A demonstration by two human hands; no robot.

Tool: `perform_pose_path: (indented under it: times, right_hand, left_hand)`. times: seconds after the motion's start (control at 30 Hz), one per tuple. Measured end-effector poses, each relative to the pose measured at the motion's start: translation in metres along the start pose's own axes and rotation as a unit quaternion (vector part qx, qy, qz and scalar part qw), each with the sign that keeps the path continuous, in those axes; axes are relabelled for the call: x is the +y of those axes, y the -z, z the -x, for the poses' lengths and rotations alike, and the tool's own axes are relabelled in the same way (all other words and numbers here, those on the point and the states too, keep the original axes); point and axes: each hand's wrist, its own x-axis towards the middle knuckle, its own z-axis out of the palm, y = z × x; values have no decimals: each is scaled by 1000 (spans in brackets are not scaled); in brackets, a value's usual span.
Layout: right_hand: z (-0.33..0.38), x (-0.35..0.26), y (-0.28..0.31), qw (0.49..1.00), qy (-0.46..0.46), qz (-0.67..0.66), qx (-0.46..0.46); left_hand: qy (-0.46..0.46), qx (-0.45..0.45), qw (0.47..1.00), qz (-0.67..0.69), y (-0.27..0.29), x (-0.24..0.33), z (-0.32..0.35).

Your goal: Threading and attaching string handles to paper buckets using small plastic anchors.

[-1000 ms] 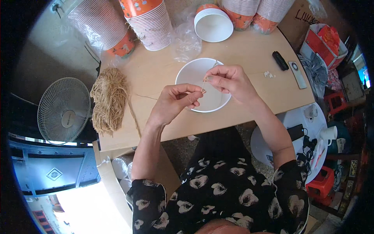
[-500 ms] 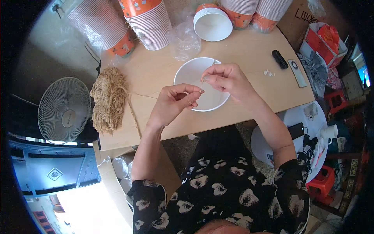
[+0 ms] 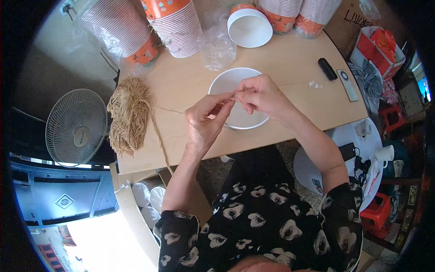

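My left hand (image 3: 206, 113) and my right hand (image 3: 262, 99) meet above a white paper tub (image 3: 247, 119), fingertips pinched together on a thin strand of twine (image 3: 234, 98). A pale length of this strand shows between the fingertips; the rest is covered by my fingers. From my left hand a thin line of twine runs left to a tan twine bundle (image 3: 129, 115) on the table. The tub stands upright beneath both hands, which hide part of its rim and inside.
Stacks of orange-and-white paper tubs (image 3: 179, 36), a clear plastic bag (image 3: 217, 50) and a tipped tub (image 3: 250, 29) line the back. A black object (image 3: 327, 69), a grey remote (image 3: 347, 85) and white bits (image 3: 314, 85) lie right. A fan (image 3: 77, 127) stands left.
My hands have drawn together, and their fingertips now meet on the twine. The left hand has turned and moved slightly right. The loose vertical bit of twine between them has shortened.
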Motion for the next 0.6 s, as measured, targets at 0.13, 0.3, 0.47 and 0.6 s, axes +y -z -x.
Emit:
perform_pose_path:
  times: [0.13,0.3,0.47,0.6]
  right_hand:
    - [0,0,1,1000,1,-1,6]
    - [3,-6,9,999,15,-41,9]
    - [5,5,4,978,156,72,115]
    - [27,5,-10,915,241,233,225]
  left_hand:
    - [0,19,1000,20,0,-5,2]
    - [142,-87,983,82,18,-3,-7]
    - [225,-160,948,161,29,4,-22]
    - [272,-165,925,208,31,1,-21]
